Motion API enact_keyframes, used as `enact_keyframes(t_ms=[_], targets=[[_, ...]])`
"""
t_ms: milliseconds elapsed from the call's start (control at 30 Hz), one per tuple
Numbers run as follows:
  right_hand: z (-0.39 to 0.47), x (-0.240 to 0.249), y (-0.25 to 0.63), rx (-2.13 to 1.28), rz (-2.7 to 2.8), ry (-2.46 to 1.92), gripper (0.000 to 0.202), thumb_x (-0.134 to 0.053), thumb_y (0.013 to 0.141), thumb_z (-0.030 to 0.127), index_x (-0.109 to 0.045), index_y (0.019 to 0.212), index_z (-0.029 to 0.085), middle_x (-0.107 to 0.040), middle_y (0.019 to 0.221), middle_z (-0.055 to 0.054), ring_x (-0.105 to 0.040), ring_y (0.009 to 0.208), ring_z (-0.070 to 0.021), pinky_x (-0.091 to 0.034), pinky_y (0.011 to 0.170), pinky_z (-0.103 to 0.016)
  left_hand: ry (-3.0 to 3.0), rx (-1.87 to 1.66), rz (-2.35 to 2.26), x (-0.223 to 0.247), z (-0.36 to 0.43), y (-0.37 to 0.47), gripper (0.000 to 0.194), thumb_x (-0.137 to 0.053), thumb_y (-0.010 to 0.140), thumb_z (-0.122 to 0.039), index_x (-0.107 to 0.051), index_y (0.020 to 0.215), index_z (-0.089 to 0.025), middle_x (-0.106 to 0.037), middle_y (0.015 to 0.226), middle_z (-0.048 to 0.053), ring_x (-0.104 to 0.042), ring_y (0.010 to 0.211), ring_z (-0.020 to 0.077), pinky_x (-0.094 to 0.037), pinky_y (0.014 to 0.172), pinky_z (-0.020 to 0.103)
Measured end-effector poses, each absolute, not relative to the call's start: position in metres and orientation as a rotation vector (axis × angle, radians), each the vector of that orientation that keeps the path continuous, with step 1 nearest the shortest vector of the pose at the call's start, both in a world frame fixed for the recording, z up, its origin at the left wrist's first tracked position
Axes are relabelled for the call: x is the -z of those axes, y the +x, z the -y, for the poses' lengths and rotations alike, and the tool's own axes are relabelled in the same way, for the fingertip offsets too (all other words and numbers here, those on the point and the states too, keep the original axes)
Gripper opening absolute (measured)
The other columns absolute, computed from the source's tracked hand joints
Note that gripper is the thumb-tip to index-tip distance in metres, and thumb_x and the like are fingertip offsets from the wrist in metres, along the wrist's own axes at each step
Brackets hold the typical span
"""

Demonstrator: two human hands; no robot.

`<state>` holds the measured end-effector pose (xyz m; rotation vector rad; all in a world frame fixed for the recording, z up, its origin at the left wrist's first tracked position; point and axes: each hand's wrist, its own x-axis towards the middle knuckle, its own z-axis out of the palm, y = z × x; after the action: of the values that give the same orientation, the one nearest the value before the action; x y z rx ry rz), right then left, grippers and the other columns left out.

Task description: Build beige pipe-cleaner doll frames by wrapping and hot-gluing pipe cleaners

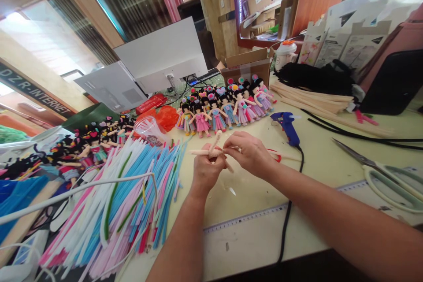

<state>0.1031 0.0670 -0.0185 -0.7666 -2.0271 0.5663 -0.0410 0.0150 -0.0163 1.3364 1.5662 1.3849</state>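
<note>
Between my hands is a small figure of beige pipe cleaners (215, 151), twisted thick in the middle, with ends sticking out to the left, up and down. My left hand (207, 169) grips its body from below. With thumb and forefinger pinched together, my right hand (246, 152) holds a beige strand at the figure's right side. A beige length and a red loop (275, 155) show just beyond the right hand. Behind the hands stand several finished pipe-cleaner dolls (214, 112) in coloured dresses with black hair.
Loose coloured pipe cleaners (132, 198) spread over the left side. A blue glue gun (287, 127) lies right of the hands, its black cord running to the front edge. Large scissors (390, 176) lie at far right, near a ruler (246, 219). Beige pipe cleaners (313, 97) are bundled at the back right.
</note>
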Motion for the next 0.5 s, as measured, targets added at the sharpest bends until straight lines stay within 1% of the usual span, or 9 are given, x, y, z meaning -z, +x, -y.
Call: enact_keyframes(t_ms=[67, 167, 267, 367, 500], targets=[[-0.068, 0.018, 0.102, -0.756, 1.971, -0.845, 0.013, -0.062, 0.083, 0.018, -0.065, 0.070, 0.019, -0.065, 0.073, -0.002, -0.056, 0.072, -0.0158, -0.040, 0.070, -0.029, 1.319, -1.378, -1.528, 0.015, -0.015, -0.041, 0.009, -0.060, 0.063, -0.020, -0.056, 0.071, -0.020, -0.061, 0.055, -0.005, -0.059, 0.048, 0.0121, -0.048, 0.049, 0.023], [-0.071, 0.016, 0.103, -1.195, 1.819, -0.881, 0.008, -0.064, 0.077, 0.021, -0.064, 0.069, 0.019, -0.066, 0.069, -0.001, -0.055, 0.064, -0.0139, -0.039, 0.063, -0.028, 1.316, -1.351, -1.457, 0.012, -0.013, -0.041, 0.007, -0.059, 0.061, -0.019, -0.056, 0.068, -0.019, -0.060, 0.053, -0.005, -0.058, 0.047, 0.0120, -0.048, 0.049, 0.024], [-0.075, 0.011, 0.107, -1.560, 1.684, -0.818, 0.008, -0.068, 0.070, 0.025, -0.062, 0.068, 0.019, -0.061, 0.061, 0.001, -0.050, 0.055, -0.0112, -0.035, 0.054, -0.026, 1.281, -1.324, -1.369, 0.009, -0.011, -0.040, 0.010, -0.059, 0.060, -0.019, -0.056, 0.070, -0.019, -0.061, 0.054, -0.004, -0.057, 0.045, 0.0118, -0.048, 0.048, 0.024], [-0.079, 0.005, 0.113, -1.711, 1.649, -0.789, 0.013, -0.071, 0.066, 0.026, -0.060, 0.066, 0.018, -0.057, 0.055, 0.003, -0.044, 0.049, -0.0087, -0.028, 0.048, -0.024, 1.234, -1.306, -1.306, 0.007, -0.010, -0.039, 0.012, -0.060, 0.060, -0.019, -0.056, 0.072, -0.018, -0.061, 0.054, -0.004, -0.057, 0.045, 0.0119, -0.048, 0.050, 0.025], [-0.080, 0.002, 0.117, -1.832, 1.602, -0.711, 0.017, -0.074, 0.065, 0.027, -0.059, 0.065, 0.018, -0.059, 0.056, 0.003, -0.047, 0.050, -0.0087, -0.030, 0.049, -0.024, 1.172, -1.335, -1.260, 0.009, -0.010, -0.039, 0.014, -0.063, 0.060, -0.019, -0.059, 0.073, -0.017, -0.059, 0.053, -0.004, -0.057, 0.049, 0.0117, -0.048, 0.054, 0.025]])
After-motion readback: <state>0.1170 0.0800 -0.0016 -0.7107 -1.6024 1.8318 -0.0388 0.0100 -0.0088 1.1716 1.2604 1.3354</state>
